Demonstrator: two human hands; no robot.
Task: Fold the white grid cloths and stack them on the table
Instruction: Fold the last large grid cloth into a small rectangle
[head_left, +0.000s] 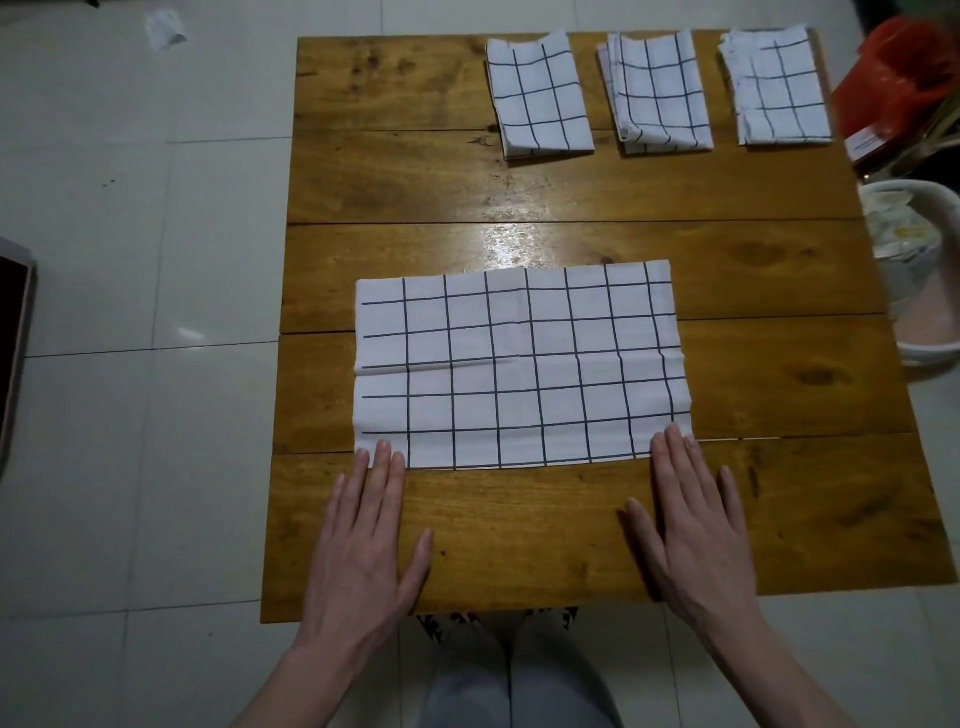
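A white grid cloth (522, 366) lies spread flat on the near half of the wooden table (779, 374); the left hand (363, 540) rests flat, fingers straight, tips touching the cloth's near left corner; the right hand (696, 525) lies likewise at the near right corner, gripping nothing; three folded grid cloths (655, 91) sit apart in a row along the far edge.
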